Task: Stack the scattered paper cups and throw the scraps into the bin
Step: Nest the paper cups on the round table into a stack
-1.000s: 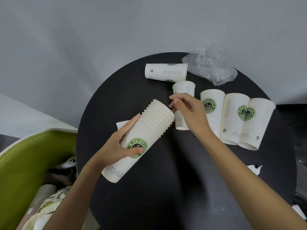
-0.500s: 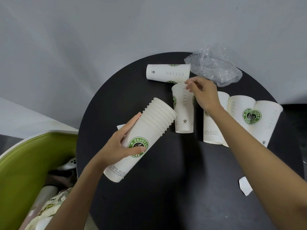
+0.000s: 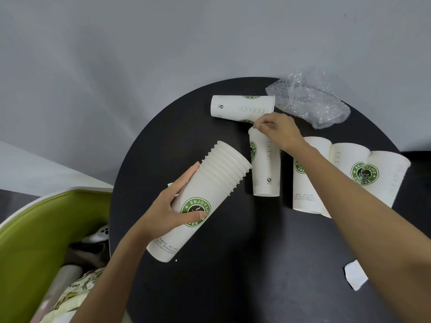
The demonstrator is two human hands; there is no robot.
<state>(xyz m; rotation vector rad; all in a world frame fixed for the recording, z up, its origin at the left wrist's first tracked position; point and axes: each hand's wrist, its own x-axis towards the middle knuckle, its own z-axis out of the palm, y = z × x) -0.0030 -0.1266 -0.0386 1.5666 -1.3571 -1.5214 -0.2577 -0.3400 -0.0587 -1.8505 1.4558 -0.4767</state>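
Found a green-walled bin [image 3: 35, 229] at far left, holding crumpled printed paper [image 3: 77, 292] and other dim clutter, hard to make out. Saw the left hand [image 3: 168, 210] wrapped round a nested stack of paper cups [image 3: 210, 183], thumb across the round green logo, ribbed rims fanned toward the far side, stack tilted above the round matte black table [image 3: 233, 287]. Noted a single white cup [image 3: 264, 173] lying on its side just right of the stack, far end pinched by curled fingertips of the right hand [image 3: 277, 131]. Spotted another cup [image 3: 240, 108] lying crosswise beyond, with crinkled clear bubble wrap [image 3: 310, 103] beside it. Counted three more cups [image 3: 363, 176] lying side by side, touching, further right. Marked a torn white paper scrap [image 3: 355, 275] nearer, by the right forearm.
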